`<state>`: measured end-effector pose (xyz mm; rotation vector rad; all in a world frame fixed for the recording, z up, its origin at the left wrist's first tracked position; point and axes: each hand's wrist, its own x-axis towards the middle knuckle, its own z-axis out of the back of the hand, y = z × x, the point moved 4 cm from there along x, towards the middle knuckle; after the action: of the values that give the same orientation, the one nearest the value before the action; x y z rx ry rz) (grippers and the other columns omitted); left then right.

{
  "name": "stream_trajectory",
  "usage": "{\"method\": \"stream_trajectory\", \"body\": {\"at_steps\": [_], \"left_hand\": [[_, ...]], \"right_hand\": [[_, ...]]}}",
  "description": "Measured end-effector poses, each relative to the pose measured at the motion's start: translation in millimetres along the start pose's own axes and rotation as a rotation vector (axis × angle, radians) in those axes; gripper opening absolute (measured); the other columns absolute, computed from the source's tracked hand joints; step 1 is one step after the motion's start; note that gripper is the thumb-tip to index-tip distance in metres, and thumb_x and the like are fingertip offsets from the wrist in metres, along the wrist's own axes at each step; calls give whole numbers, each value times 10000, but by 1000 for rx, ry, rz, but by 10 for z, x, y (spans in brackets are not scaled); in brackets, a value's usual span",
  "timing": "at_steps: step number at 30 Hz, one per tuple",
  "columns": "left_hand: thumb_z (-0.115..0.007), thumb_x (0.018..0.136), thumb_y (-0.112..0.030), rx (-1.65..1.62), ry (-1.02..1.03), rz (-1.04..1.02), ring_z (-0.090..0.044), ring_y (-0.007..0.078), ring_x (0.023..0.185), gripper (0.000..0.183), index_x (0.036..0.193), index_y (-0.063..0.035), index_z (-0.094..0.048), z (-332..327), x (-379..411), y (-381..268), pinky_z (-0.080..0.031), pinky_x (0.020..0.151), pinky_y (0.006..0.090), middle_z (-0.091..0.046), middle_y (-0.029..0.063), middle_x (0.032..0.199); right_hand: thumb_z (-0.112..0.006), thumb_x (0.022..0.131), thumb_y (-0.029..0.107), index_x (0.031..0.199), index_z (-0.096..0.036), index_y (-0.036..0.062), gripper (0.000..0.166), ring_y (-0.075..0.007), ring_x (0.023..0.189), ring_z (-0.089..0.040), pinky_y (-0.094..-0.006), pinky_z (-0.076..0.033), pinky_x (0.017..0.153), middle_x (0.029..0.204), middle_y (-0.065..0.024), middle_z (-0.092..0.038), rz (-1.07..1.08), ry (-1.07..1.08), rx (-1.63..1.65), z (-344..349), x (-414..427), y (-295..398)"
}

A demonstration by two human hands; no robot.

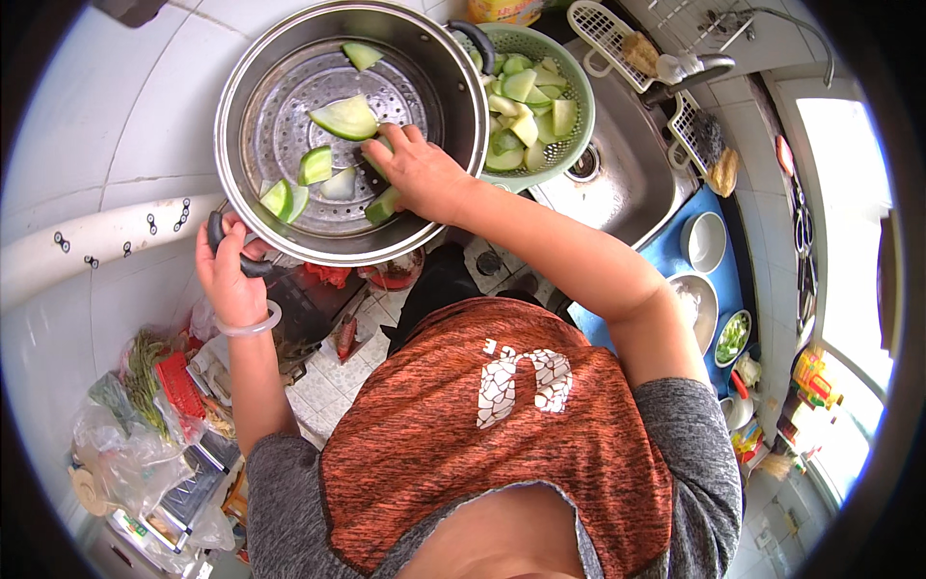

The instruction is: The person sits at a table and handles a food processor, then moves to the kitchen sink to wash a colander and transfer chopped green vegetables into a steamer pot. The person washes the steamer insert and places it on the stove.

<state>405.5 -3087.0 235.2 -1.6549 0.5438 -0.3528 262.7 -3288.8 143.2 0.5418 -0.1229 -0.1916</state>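
My left hand [235,279] grips the black side handle [215,235] of a large metal steamer pot [481,94], which has a perforated bottom. Inside the pot lie several pieces of green-skinned gourd or melon [343,117]. My right hand [419,170] reaches over the pot's right side, its fingers at a green-skinned piece partly hidden by them; another piece [381,206] lies just below this hand. Whether the fingers are closed on the piece is hard to tell. Behind the pot's right rim, a green plastic colander [584,108] holds many more cut pieces [519,85].
A stainless steel sink [626,166] lies right of the colander, with a faucet [687,79] and white racks [608,32] beyond. Bowls [703,242] stand on a blue surface [673,242] at the right. Plastic bags [134,463] and vegetables fill the lower left.
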Motion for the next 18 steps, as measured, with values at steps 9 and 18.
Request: {"method": "stream_trajectory", "body": {"at_steps": [9,18], "left_hand": [[-552,911,-33,26,-10,22,-628,155,825,57,967,-31,-543,15,-15,64,-549,674,313,-617,66,974],[-561,906,-28,2,3,23,-618,140,786,41,928,-40,-527,63,-12,50,-552,635,291,-612,73,949]], "right_hand": [[-732,703,90,1299,-480,79,647,-393,1140,-536,-436,-500,928,1242,-208,-511,64,300,81,-108,29,-9],[-754,690,139,1176,-536,56,540,-363,1027,-597,-432,-506,889,1094,-196,-586,-37,-94,231,595,-130,-267]]}}
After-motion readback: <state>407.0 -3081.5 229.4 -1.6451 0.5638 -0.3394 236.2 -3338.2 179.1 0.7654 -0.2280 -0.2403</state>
